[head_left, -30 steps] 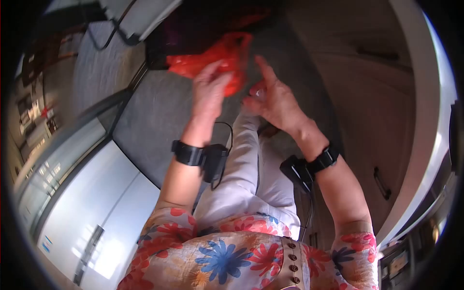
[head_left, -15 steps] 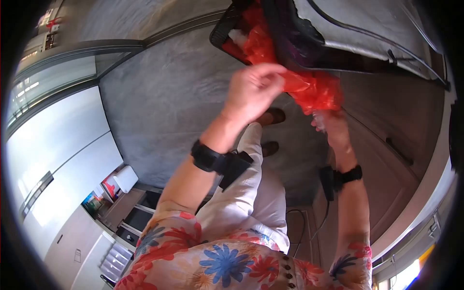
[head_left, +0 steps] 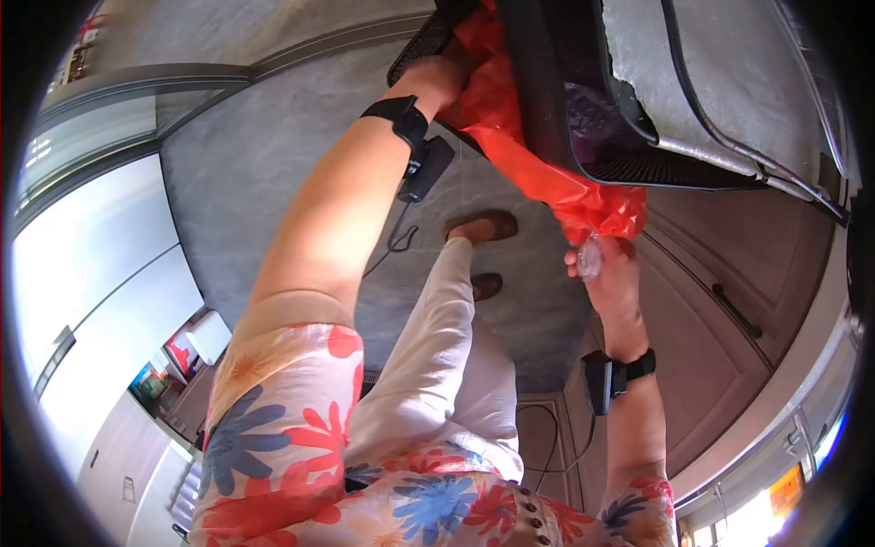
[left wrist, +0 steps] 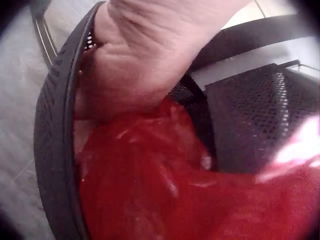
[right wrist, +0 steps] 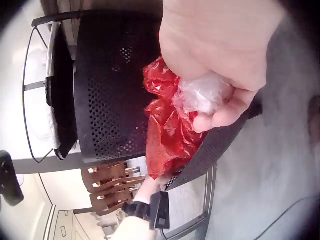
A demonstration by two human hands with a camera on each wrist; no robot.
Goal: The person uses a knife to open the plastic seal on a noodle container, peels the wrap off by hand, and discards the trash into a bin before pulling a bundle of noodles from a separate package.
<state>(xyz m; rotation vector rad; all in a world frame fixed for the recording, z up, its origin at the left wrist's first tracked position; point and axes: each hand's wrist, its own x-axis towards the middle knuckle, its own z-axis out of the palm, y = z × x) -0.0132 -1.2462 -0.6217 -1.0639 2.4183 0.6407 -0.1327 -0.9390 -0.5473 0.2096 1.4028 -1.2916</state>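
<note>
A red plastic bag (head_left: 510,146) is stretched from inside a black perforated basket (right wrist: 107,100) out over its near rim. My left hand (head_left: 436,77) reaches down into the basket against the bag; in the left wrist view its fingers are hidden behind the rim (left wrist: 60,130) and the red plastic. On the other side, my right hand (head_left: 612,284) grips the gathered end of the bag outside the basket. Its curled lower fingers also hold a crumpled wad of clear plastic (right wrist: 205,92) against the palm.
A second black bin with a purple liner (head_left: 592,118) stands beside the basket, near a silvery panel (head_left: 729,91) with a dark bar. Cabinet doors (head_left: 702,283) line the right. Both feet stand on grey floor (head_left: 301,164), and white cabinets (head_left: 100,246) are at left.
My left hand has gone from above the bag down into the basket. Earlier the bag was in front of my hands; now it stretches from the basket to my right hand. The view has swung round.
</note>
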